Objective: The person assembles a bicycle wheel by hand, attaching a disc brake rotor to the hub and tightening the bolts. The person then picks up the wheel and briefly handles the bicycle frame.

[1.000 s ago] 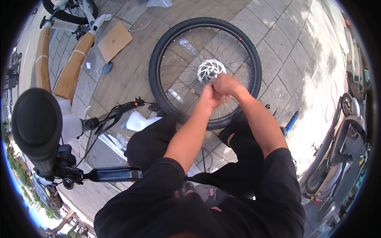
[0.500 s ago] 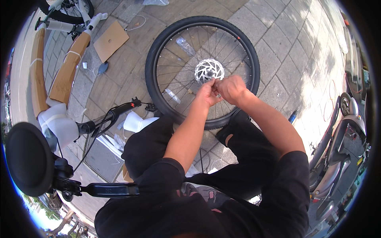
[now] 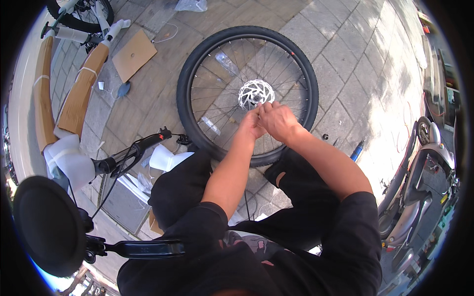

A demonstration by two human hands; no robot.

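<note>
Down on the paved floor (image 3: pixel 345 64) ahead of me lies the bicycle wheel (image 3: pixel 247 93), flat on its side, tyre all round and the silver brake disc (image 3: pixel 256 93) facing up at the hub. Both my hands meet just below that disc: the left hand (image 3: pixel 251 124) has its fingers (image 3: pixel 254 114) drawn together as if pinching something small, though I cannot make out what, and the right hand (image 3: pixel 277 121) sits touching it, fingers (image 3: pixel 264 107) curled and pressed close toward the same spot. I judge the work in hand to be fiddly business at the hub, beside the disc rather than on the rim. The next move, I think, calls for a steady pinch and small movements, with the spokes (image 3: pixel 222 98) kept clear of my knuckles. A handlebar (image 3: pixel 136 148) lies off to my left, and a blue-handled tool (image 3: pixel 356 149) rests on the paving to my right.
</note>
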